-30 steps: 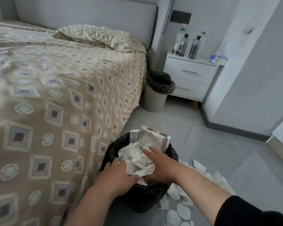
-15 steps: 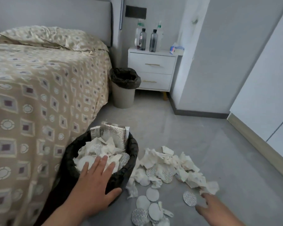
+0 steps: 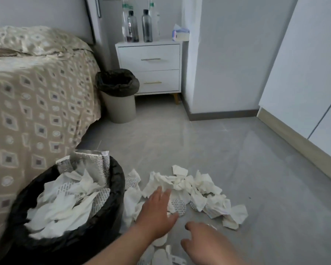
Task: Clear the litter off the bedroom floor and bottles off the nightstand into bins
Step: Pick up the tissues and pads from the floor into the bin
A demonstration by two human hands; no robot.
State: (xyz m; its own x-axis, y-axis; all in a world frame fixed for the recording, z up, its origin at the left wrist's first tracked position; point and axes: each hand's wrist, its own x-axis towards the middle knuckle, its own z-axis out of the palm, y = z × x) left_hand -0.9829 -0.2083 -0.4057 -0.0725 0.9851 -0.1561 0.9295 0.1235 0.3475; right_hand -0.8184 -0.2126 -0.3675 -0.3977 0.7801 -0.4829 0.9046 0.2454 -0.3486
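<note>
Fingers spread on both hands, left hand [image 3: 157, 213] over the floor litter [image 3: 197, 192], right hand [image 3: 208, 243] beside it | black bin [image 3: 115, 188] full, touching bed [image 3: 36, 111] | bottles [image 3: 139, 25] on nightstand [image 3: 151, 67] | open floor [image 3: 237, 150] right.

Both forearms cut off by bottom edge. Left hand [image 3: 157, 213] covers part of the paper litter [image 3: 197, 190] on the floor; the scraps under its palm are hidden. Right hand [image 3: 206, 243] motion-blurred, fingers indistinct, grip unclear. Black-lined bin [image 3: 115, 180] runs off the bottom-left corner; its base is out of view. Bed [image 3: 36, 104] blurred, pattern smeared, cut by the left edge. Bottles [image 3: 139, 25] at the nightstand [image 3: 151, 58] back edge: tops of rear ones cropped, labels unreadable.
</note>
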